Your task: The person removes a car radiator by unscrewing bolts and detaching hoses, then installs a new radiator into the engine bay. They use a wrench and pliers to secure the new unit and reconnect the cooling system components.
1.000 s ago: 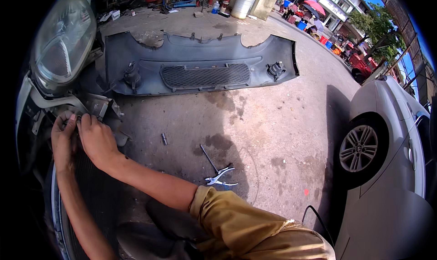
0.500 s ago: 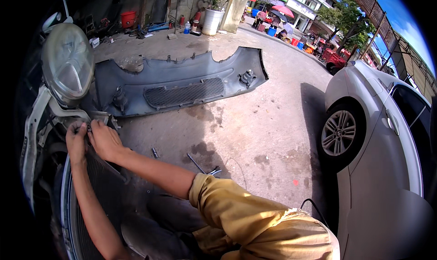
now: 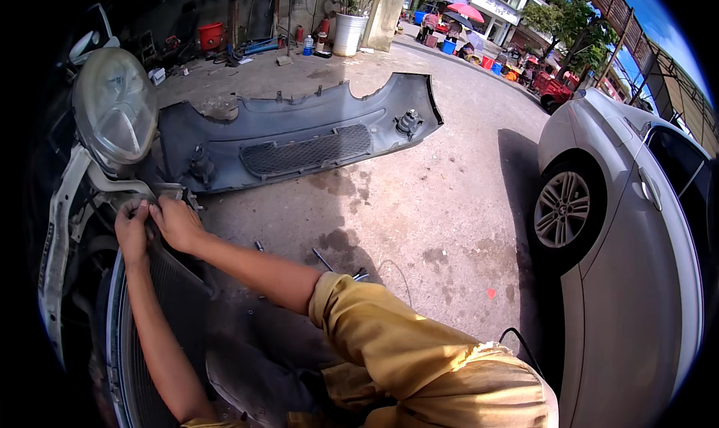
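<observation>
Both hands work close together at the front end of a car, just below its cloudy headlight (image 3: 114, 107). My left hand (image 3: 132, 232) is closed, thumb and fingers pinched at the upper corner of the radiator (image 3: 166, 308). Beside it on the right, my right hand (image 3: 178, 223) is bent inward with its fingers closed at the same spot. Whatever the fingertips hold is too small and covered to make out. A pale metal bracket (image 3: 120, 184) runs right behind the fingers, under the headlight.
A removed dark bumper (image 3: 307, 132) lies inner side up on the concrete beyond my hands. Tools, including a thin metal bar (image 3: 322, 259), lie by my right forearm. A silver car (image 3: 629, 263) stands at right. A white planter (image 3: 350, 35) and red bucket (image 3: 211, 33) stand behind.
The view has shifted slightly. Both hands stay at the same place below the headlight, with a small change in finger position. My right forearm now covers more of the tools on the ground.
</observation>
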Demonstrator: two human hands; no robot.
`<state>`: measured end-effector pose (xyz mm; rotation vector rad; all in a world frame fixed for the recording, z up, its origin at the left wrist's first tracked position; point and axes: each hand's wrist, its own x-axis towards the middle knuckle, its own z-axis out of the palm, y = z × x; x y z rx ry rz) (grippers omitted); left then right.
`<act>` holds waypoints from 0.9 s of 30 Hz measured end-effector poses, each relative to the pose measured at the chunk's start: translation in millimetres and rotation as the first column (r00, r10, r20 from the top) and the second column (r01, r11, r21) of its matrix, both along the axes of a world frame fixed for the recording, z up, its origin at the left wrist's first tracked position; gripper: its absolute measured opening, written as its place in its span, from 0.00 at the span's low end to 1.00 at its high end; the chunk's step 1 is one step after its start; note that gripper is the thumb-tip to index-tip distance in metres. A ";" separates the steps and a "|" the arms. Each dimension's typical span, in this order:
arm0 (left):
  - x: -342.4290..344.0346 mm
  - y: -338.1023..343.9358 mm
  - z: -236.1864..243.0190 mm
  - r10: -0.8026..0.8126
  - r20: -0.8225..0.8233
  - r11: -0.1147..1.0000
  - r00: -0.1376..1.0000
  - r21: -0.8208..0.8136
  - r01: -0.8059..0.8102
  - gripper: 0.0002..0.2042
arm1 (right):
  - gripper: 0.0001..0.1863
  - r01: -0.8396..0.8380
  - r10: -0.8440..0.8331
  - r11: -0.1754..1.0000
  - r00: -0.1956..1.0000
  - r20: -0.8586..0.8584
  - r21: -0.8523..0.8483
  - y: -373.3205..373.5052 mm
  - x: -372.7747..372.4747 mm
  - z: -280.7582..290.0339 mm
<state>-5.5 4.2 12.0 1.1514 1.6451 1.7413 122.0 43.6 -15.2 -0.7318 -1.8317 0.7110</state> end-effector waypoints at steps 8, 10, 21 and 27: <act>5.5 -4.4 -0.7 0.163 -0.011 0.983 0.987 0.091 -0.161 0.09 | 0.12 -0.022 -0.008 0.981 0.988 0.152 0.192 -9.1 14.8 11.9; 9.0 -1.9 -0.3 0.135 -0.003 0.989 0.991 0.067 -0.135 0.09 | 0.13 0.020 -0.030 0.993 0.996 0.082 0.114 -8.2 9.7 6.1; -1.9 2.5 -5.4 0.124 -0.005 0.989 0.992 0.087 -0.123 0.08 | 0.17 0.012 -0.026 0.983 0.996 -0.079 -0.182 -3.0 -17.4 0.1; -0.2 0.4 -3.9 0.101 -0.004 0.992 0.995 0.070 -0.101 0.07 | 0.11 -0.033 -0.036 0.950 0.976 0.214 0.310 -3.4 21.5 9.1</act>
